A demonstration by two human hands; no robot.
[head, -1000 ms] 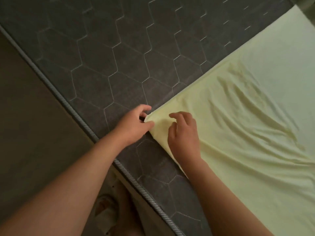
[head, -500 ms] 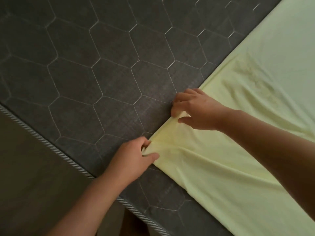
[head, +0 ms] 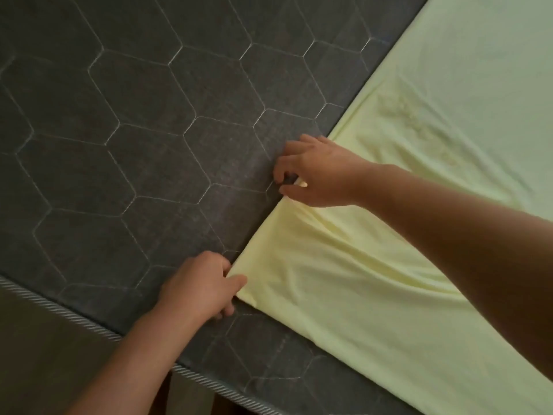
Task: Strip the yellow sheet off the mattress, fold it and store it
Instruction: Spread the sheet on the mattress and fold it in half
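While the yellow sheet (head: 404,250) lies on the grey mattress (head: 134,145), left hand (head: 200,287) pinches its near corner; right hand (head: 317,173) grips the edge farther up

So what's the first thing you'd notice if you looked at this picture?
The bright yellow sheet jumps out first, spread over the right side of the dark grey mattress with its honeycomb stitching. Next come the two hands at the sheet's edge in the middle: the left hand pinches the near corner, and the right hand grips the edge further along.
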